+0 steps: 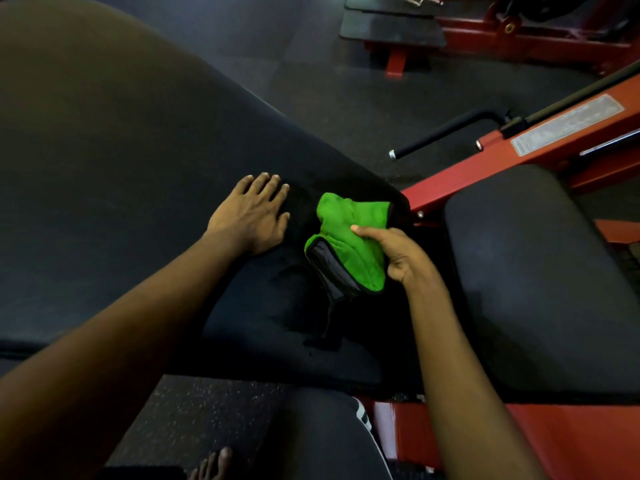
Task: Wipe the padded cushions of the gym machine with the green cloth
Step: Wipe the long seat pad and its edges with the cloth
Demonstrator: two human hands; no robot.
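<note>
The left hand (251, 216) is lying flat on the big black pad (121, 168), its fingers straight and slightly spread, holding nothing and pointing toward 1 o'clock. Just beside it, at its 3 o'clock, the green cloth (349, 237) is sitting bunched over the narrow end of that same pad. The cloth's grey underside is showing at its 7 o'clock, with a dark trim strip hanging down. The right hand (398, 252) is gripping the cloth from the 4 o'clock side, with the thumb pressing on top and the other fingers tucked out of sight under the folds. Whether the cloth is pressing on the pad or hanging just above it cannot be told.

A second, smaller black pad (526, 271) is lying at 3 o'clock of the right hand, with a dark gap separating the 2 pads. The red frame (450, 188) is running up toward 2 o'clock, carrying a pale label (568, 124) and a black handle (446, 133) that is sticking out toward 8 o'clock. At 6 o'clock in the view, the person's dark trouser leg (329, 434) and bare toes (211, 465) are showing over the speckled floor (194, 410).
</note>
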